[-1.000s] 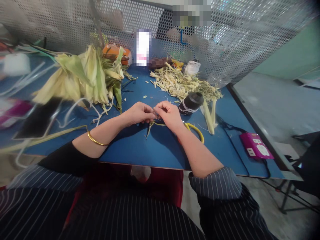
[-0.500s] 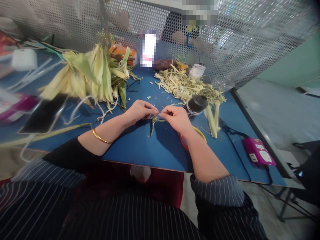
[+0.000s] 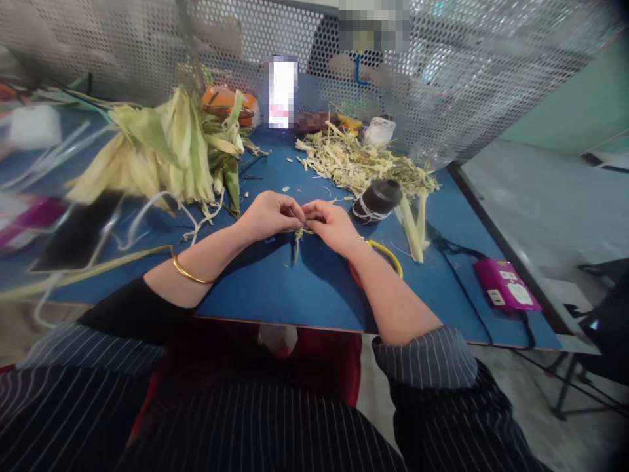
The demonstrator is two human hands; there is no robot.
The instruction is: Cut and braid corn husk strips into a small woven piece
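My left hand (image 3: 276, 216) and my right hand (image 3: 328, 224) meet above the blue table, fingers closed in a pinch. Between them is a small twisted corn-husk piece (image 3: 297, 237), with a thin dark-tipped end pointing down toward the table. The fingertips hide most of its upper part. A black cone spool (image 3: 377, 200) with white thread wound around it lies just beyond my right hand. Yellow and red loops (image 3: 389, 255), like scissor handles, lie partly under my right forearm.
A pile of corn husks (image 3: 181, 151) lies at the left, near a dark phone-like slab (image 3: 76, 229) and a white cord. Shredded husk scraps (image 3: 358, 164) are heaped at the back right. A magenta power socket block (image 3: 508, 285) sits by the right edge. A perforated metal screen (image 3: 275, 33) stands behind.
My hands have drawn closer together, the fingertips now touching or overlapping around the husk piece. The whole view has shifted slightly.
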